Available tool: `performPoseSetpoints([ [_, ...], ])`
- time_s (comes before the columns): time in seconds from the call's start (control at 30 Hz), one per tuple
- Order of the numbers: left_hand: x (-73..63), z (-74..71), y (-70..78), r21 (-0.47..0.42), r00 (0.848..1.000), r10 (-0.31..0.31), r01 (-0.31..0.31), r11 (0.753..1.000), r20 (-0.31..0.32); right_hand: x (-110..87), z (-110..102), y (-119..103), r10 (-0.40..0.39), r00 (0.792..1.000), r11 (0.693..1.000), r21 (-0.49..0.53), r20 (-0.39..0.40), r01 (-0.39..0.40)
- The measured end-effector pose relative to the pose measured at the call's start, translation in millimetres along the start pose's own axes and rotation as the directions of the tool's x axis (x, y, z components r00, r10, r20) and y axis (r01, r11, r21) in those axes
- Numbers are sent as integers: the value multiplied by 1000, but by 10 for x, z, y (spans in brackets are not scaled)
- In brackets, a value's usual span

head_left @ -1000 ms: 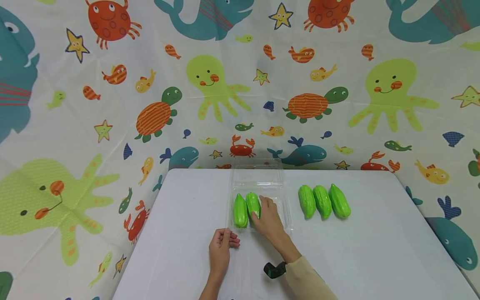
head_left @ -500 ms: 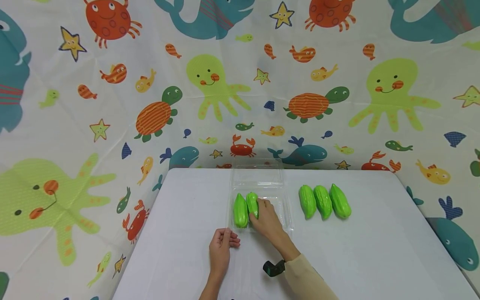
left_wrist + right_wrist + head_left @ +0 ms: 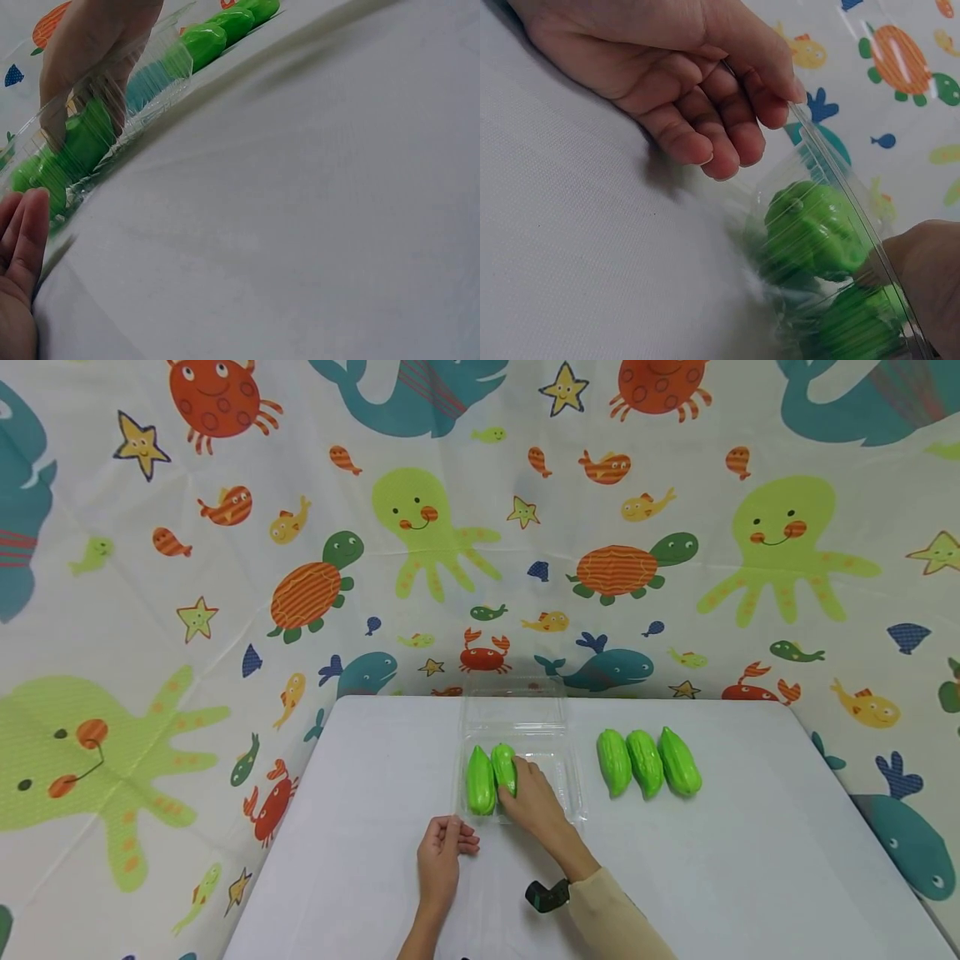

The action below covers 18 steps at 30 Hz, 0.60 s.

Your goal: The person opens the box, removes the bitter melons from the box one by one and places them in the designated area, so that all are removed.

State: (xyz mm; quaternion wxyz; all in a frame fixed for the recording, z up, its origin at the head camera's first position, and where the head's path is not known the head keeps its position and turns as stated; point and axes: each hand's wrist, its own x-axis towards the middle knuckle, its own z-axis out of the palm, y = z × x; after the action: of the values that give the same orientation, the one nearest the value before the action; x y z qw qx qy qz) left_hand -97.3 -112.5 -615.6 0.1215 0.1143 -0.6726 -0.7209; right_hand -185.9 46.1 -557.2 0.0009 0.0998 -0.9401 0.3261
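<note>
In the head view, the left hand (image 3: pixel 439 864) is at bottom centre, at the near left corner of the clear plastic clamshell box (image 3: pixel 553 768). The right hand (image 3: pixel 536 797) reaches into the box from the lower right and grasps a ridged green gourd (image 3: pixel 503 760), thumb on its left side and fingers on its right. A second green gourd (image 3: pixel 480 783) lies just beside it, inside the box to the left. The transparent lid (image 3: pixel 515 717) is open at the far side. Three more green gourds (image 3: pixel 646 764) lie side by side on the white table (image 3: pixel 765 852), right of centre. A beige sleeve (image 3: pixel 618 914) and a black wrist device (image 3: pixel 547 896) show at the bottom. Behind hangs a sea-animal cloth (image 3: pixel 540 527).

In the left wrist view, the left hand's fingers enter at the left edge. In the upper left, the right hand comes down around the gourd behind the clear wall; the three gourds line the top.

In the right wrist view, the left hand, upper left, pinches the box's rim between thumb and forefinger, its other fingers loosely bent. The two boxed gourds show through the wall at lower right, the right hand at the right edge.
</note>
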Motion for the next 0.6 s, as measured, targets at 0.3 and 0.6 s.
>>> performPoseSetpoints([
  [0.3, -6, 7, 25, 0, 1000, -12, 12, 1000, -10, 4, -20, 5, -30, 997, 999, 41, -68, 33],
  [0.6, -46, 44, 170, 23, 999, -20, 21, 1000, -30, 16, -21, 16, -32, 994, 996, 75, -101, 40],
])
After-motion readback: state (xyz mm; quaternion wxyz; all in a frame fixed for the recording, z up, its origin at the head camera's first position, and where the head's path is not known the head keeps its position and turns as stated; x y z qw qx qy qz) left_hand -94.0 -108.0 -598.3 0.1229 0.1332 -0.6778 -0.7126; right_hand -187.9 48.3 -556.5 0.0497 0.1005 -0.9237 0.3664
